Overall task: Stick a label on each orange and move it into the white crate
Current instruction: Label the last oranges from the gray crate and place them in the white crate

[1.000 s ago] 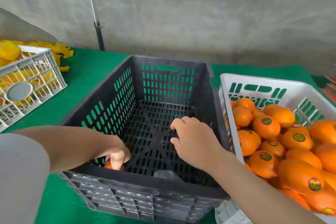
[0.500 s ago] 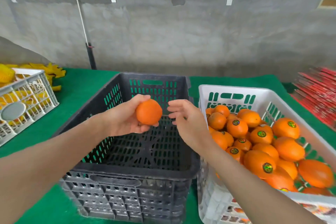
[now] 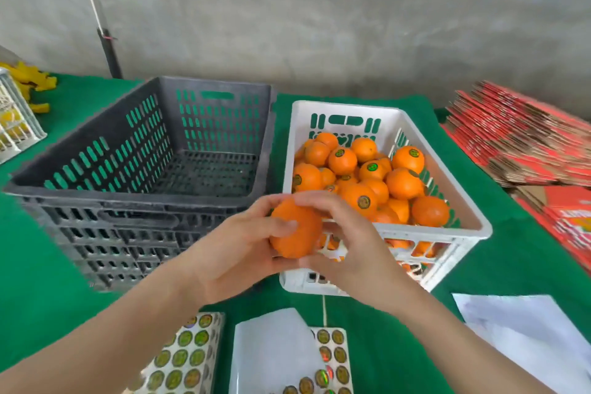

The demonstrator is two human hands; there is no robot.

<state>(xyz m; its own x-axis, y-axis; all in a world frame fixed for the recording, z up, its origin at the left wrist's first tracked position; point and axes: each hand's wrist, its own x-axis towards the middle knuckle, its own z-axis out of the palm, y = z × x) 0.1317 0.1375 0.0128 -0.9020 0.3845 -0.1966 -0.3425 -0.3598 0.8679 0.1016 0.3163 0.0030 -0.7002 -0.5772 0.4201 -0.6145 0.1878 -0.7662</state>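
Below, green table (image 3: pixel 28 265), grey concrete wall (image 3: pixel 319 25) (left hand (image 3: pixel 233 259) and right hand (image 3: pixel 355 253) curled round orange (image 3: pixel 297 230))

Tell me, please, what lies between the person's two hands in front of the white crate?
In the head view, one orange lies between the left hand and the right hand; both grip it.

My bare left hand (image 3: pixel 233 256) cups the round bright-orange fruit (image 3: pixel 297 233) from its left side, thumb laid across the front. My bare right hand (image 3: pixel 355 253) curls over its top and right side, fingertips on the peel. My left forearm (image 3: pixel 112 329) and right forearm (image 3: pixel 463 339) angle in from the lower corners, wrists close together.
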